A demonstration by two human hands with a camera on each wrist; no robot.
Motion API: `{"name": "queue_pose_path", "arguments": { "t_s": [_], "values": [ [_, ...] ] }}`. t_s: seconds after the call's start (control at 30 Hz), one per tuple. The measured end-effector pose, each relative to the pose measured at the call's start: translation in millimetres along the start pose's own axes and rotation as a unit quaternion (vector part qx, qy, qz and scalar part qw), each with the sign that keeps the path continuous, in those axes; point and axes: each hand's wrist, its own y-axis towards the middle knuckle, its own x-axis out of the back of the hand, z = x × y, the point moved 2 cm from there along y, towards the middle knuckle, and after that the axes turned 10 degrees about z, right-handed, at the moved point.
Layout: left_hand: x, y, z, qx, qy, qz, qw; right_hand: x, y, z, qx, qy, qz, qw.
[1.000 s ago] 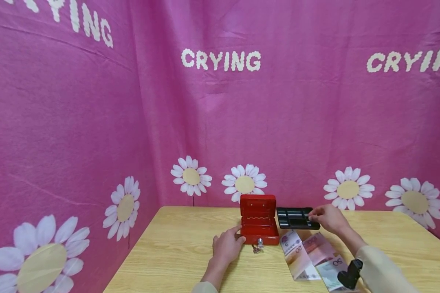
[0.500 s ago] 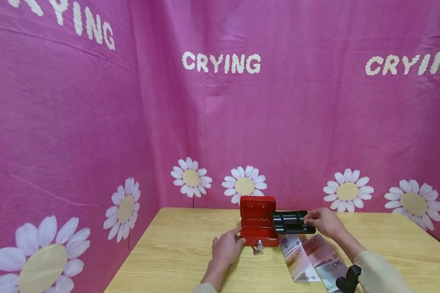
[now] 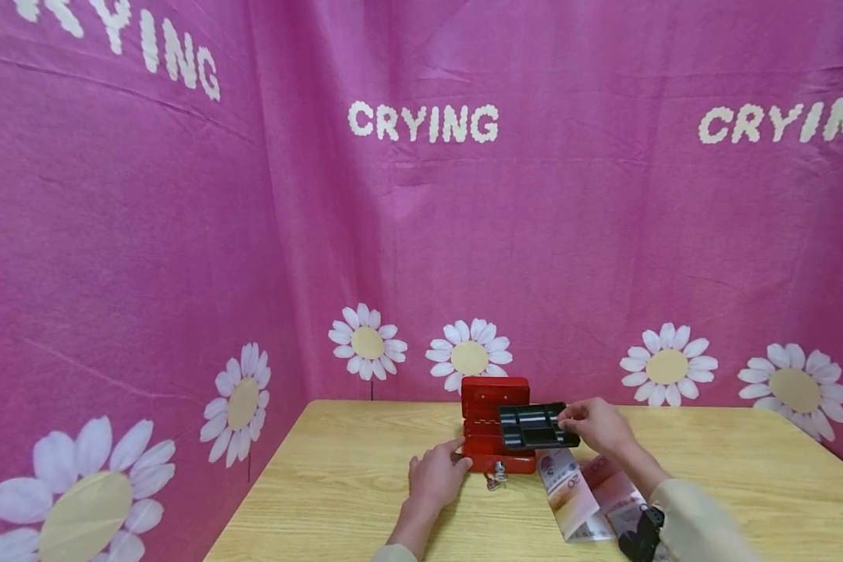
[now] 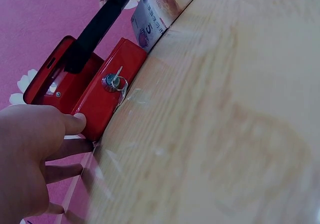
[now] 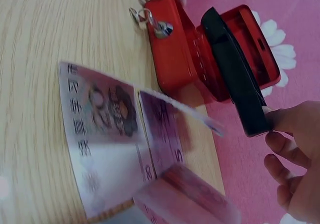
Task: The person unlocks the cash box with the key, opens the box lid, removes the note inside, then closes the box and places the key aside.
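A red cash box (image 3: 499,464) stands with its lid raised at the table's far side. Keys on a ring (image 4: 118,84) hang at its front lock. The left hand (image 3: 437,476) rests at the box's left front corner, thumb on the corner and the other fingers spread beside it. A black compartment tray (image 3: 538,425) is held tilted above the box's right part, covering some of the interior. Pinching the tray's right end are the thumb and fingers of the right hand (image 3: 597,425). In the right wrist view, the tray (image 5: 235,72) appears edge-on before the raised lid.
Several banknotes (image 3: 572,499) lie creased and overlapping on the wooden table (image 3: 351,468), right of the box, below the right forearm. Part of one note (image 5: 105,114) stands up. A pink curtain (image 3: 569,234) with daisies hangs behind the table.
The right hand has carried the black tray leftward, from beside the cash box to over its right part. The left hand stays at the box's corner.
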Motion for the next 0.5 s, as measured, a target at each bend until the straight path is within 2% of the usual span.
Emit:
{"name": "queue_pose_path", "arguments": {
  "t_s": [0.2, 0.5],
  "values": [
    [0.1, 0.2, 0.2, 0.004, 0.003, 0.004, 1.0, -9.2, 4.4, 5.3, 0.002, 0.007, -0.011, 0.9999],
    [0.3, -1.1, -0.5, 0.002, -0.004, 0.0, 1.0, -20.6, 5.7, 19.6, -0.007, 0.032, -0.007, 0.9995]
  ]
}}
